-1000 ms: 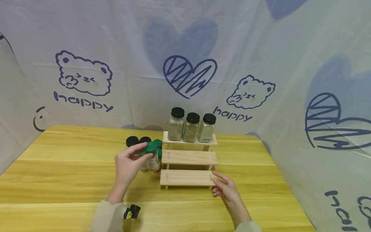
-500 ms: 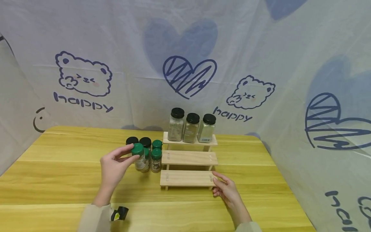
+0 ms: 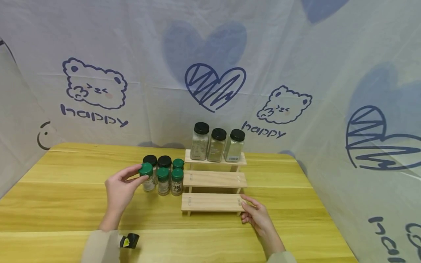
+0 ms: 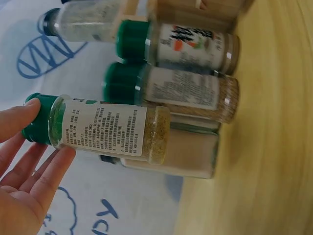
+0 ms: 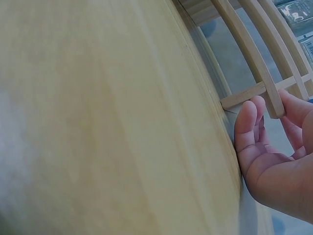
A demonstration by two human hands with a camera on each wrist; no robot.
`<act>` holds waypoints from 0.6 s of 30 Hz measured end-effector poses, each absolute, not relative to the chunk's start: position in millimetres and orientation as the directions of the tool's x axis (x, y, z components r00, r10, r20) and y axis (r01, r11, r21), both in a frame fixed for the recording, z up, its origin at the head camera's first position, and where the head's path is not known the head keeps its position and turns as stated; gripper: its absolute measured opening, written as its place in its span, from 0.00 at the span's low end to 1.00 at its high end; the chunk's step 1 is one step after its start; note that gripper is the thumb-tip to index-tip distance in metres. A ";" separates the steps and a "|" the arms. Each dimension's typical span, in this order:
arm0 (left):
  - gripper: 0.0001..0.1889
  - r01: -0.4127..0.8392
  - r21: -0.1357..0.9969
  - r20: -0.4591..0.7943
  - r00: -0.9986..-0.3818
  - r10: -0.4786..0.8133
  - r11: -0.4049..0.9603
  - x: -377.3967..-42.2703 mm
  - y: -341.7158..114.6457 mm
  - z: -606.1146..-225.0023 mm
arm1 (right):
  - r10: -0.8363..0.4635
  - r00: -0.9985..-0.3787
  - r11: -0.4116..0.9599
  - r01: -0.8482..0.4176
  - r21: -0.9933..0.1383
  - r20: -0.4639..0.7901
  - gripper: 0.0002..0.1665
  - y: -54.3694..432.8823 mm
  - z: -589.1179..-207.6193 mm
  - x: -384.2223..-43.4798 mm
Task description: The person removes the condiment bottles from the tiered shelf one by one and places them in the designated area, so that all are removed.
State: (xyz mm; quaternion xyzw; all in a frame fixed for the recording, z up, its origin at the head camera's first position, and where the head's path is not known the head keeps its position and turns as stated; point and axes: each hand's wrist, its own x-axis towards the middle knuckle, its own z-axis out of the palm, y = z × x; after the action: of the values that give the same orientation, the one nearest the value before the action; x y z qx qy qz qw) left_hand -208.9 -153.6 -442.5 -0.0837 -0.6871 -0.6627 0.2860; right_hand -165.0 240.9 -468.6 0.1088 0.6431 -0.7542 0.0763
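Between the thumb and fingers of my left hand, a green-capped spice jar is held by its cap. In the head view it is at the left end of a cluster, overlapping a black-lidded jar behind. Beside it stand two green-capped jars, one in the middle and one to the right. My right hand pinches the right end of the lowest step of a three-step wooden rack, thumb and fingers at the board's edge. In the right wrist view, the bent fingers are beside the rack's leg.
Three black-lidded spice jars stand on the rack's top step. Another black-lidded jar and a green-capped jar stand behind the front row. A printed cloth hangs behind the wooden table.
My left hand has moved left with the green-capped jar, from in front of the rack's left end to the cluster's left end, uncovering the jars there. My right hand stays at the rack.
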 end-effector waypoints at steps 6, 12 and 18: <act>0.18 0.439 0.892 0.452 -0.848 -0.278 0.112 -218.8 -159.7 -457.0 | 0.016 -0.965 -0.159 0.255 -0.954 -0.261 0.25 241.1 -468.2 -165.4; 0.18 0.439 0.871 0.490 -0.817 -0.304 0.221 -246.2 -169.6 -498.2 | 0.008 -0.966 -0.160 0.254 -0.954 -0.259 0.25 241.6 -468.2 -165.7; 0.17 0.383 0.894 0.441 -0.842 -0.310 0.232 -211.3 -145.0 -439.9 | 0.012 -0.966 -0.165 0.254 -0.953 -0.260 0.25 241.7 -468.6 -165.9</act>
State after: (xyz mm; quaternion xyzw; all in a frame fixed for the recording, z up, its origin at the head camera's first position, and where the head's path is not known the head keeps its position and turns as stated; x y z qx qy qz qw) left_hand -211.3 -145.0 -439.9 -0.0247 -0.7333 -0.6192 0.2799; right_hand -165.9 241.7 -468.6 0.1037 0.6413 -0.7560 0.0801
